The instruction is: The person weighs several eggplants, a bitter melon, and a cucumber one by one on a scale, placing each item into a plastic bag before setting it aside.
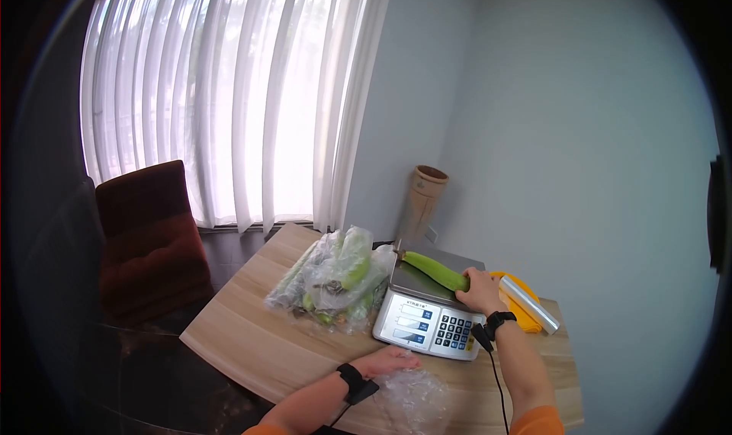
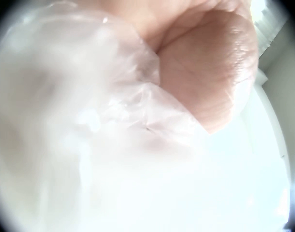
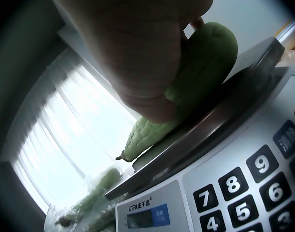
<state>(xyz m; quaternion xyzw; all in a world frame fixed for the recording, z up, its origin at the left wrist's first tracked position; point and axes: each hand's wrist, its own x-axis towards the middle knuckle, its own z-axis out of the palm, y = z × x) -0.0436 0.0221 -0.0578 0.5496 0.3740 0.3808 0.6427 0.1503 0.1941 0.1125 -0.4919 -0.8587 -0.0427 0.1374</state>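
Note:
A long green luffa gourd (image 1: 433,272) lies across the metal pan of a white digital scale (image 1: 396,301). My right hand (image 1: 482,292) grips its near end, fingers and thumb around it. In the right wrist view the gourd (image 3: 208,63) shows a rounded end at the hand, and its stemmed end points toward the window. Just in front of the scale, my left hand (image 1: 387,361) holds a crumpled clear plastic bag (image 1: 415,401). The left wrist view has that bag (image 2: 104,111) bunched against the palm, with the fingertips hidden.
Left of the scale, clear bags of green vegetables (image 1: 339,279) are heaped on the wooden table (image 1: 236,332). A yellow item (image 1: 522,313) and a silvery roll (image 1: 530,305) lie at the right. A red chair (image 1: 152,244) and a tall brown vase (image 1: 425,195) stand beyond the table.

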